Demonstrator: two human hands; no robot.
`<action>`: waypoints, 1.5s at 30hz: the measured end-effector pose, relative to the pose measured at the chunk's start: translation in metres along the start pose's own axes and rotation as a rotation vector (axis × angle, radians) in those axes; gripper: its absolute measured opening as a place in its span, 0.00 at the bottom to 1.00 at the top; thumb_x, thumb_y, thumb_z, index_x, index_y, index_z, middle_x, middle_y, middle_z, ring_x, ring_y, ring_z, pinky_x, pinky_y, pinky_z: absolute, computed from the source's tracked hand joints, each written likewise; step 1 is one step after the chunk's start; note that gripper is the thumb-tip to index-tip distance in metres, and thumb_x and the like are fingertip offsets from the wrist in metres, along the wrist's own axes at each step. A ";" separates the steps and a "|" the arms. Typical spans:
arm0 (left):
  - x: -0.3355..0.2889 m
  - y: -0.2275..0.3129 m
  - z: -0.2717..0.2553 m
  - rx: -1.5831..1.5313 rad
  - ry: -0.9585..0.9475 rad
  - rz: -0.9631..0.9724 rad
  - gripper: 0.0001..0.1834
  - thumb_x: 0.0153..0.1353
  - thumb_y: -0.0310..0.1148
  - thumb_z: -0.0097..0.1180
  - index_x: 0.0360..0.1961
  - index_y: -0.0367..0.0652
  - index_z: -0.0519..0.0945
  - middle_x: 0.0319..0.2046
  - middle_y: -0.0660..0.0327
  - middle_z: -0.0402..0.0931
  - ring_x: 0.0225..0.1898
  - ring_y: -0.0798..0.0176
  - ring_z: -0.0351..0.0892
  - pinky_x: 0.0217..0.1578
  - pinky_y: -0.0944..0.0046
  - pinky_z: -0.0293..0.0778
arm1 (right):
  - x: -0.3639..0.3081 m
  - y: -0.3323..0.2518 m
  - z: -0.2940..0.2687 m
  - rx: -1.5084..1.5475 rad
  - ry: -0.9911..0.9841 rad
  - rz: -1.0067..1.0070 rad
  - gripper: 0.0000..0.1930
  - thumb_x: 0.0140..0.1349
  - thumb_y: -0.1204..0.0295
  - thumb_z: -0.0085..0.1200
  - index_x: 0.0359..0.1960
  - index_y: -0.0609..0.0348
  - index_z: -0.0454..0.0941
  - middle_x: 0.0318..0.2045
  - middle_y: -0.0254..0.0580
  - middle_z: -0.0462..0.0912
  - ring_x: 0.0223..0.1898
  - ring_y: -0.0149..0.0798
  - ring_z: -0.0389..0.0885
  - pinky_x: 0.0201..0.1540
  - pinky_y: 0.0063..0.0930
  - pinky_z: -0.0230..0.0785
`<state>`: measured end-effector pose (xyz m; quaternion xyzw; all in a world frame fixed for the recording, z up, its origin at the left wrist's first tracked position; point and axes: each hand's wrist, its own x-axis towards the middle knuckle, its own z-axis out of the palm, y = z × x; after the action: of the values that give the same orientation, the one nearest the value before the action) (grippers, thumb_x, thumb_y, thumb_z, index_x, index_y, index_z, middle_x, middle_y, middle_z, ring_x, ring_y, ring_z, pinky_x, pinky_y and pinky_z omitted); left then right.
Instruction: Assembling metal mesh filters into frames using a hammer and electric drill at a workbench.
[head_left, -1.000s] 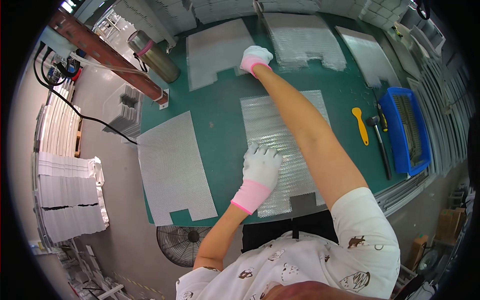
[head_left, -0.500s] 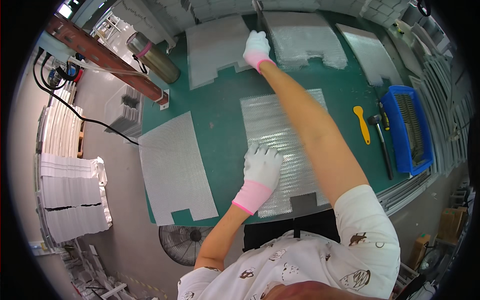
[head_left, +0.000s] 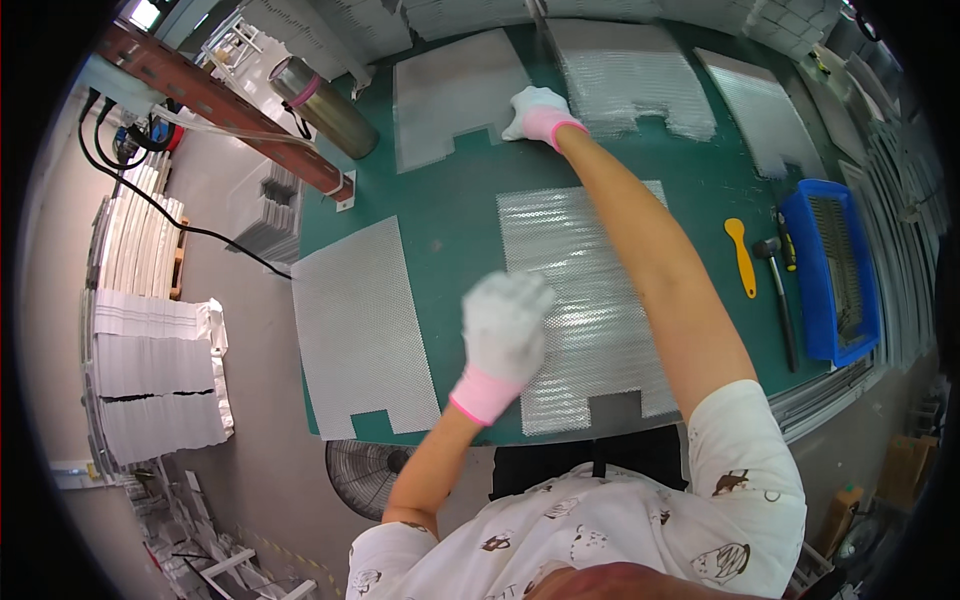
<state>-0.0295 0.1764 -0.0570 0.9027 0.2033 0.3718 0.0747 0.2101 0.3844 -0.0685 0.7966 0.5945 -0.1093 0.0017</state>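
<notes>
My right arm reaches across the middle to the far side. There my gloved right hand (head_left: 540, 112) is closed at the near right corner of a grey mesh sheet (head_left: 455, 90), its fingertips on the edge. The middle mesh sheet (head_left: 575, 250), shiny and ridged with a notch in its near edge, lies in front of me. My left hand (head_left: 505, 325), in a white glove with a pink cuff, hovers by that sheet's left side; motion blurs its fingers. Another notched mesh sheet (head_left: 365, 320) lies flat on the left.
On the green table (head_left: 450, 210), more mesh sheets (head_left: 635, 80) lie at the far side. A steel flask (head_left: 325, 110) stands far left beside a red-brown post (head_left: 230, 115). On the right are a yellow scraper (head_left: 740, 258), a hammer (head_left: 780, 305) and a blue bin (head_left: 835, 270).
My right hand has moved back toward me, onto the far mesh sheet's corner. My left hand has come off the middle sheet and shifted left. The whole view has shifted slightly.
</notes>
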 end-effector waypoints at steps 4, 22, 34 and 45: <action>0.048 -0.097 -0.001 -0.059 0.276 -0.311 0.12 0.52 0.21 0.47 0.38 0.38 0.78 0.38 0.51 0.78 0.41 0.46 0.76 0.44 0.53 0.71 | 0.000 0.000 0.005 0.019 0.047 -0.056 0.28 0.44 0.50 0.63 0.45 0.55 0.81 0.46 0.44 0.81 0.49 0.44 0.79 0.50 0.34 0.73; 0.161 -0.312 -0.007 -0.165 -0.019 -0.900 0.22 0.51 0.42 0.62 0.43 0.37 0.79 0.39 0.54 0.80 0.37 0.61 0.80 0.36 0.65 0.73 | -0.007 -0.022 0.000 0.046 0.061 -0.116 0.26 0.50 0.51 0.60 0.45 0.56 0.81 0.47 0.42 0.80 0.51 0.43 0.77 0.51 0.35 0.73; 0.141 -0.256 -0.054 -1.448 0.251 -0.932 0.16 0.59 0.33 0.60 0.49 0.48 0.76 0.38 0.71 0.76 0.30 0.74 0.73 0.24 0.77 0.68 | -0.040 0.041 -0.072 1.397 0.313 -0.138 0.34 0.56 0.51 0.58 0.56 0.68 0.70 0.48 0.43 0.79 0.51 0.41 0.75 0.57 0.34 0.63; 0.060 -0.113 -0.062 -0.758 0.221 -0.840 0.20 0.61 0.37 0.59 0.51 0.38 0.74 0.28 0.68 0.74 0.22 0.79 0.67 0.23 0.80 0.63 | -0.197 0.065 -0.035 1.381 0.361 -0.265 0.19 0.58 0.71 0.56 0.51 0.66 0.73 0.36 0.37 0.81 0.33 0.29 0.79 0.37 0.21 0.71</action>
<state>-0.0696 0.3036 -0.0072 0.6105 0.4036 0.4494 0.5124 0.2249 0.1839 -0.0074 0.5431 0.4722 -0.3257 -0.6132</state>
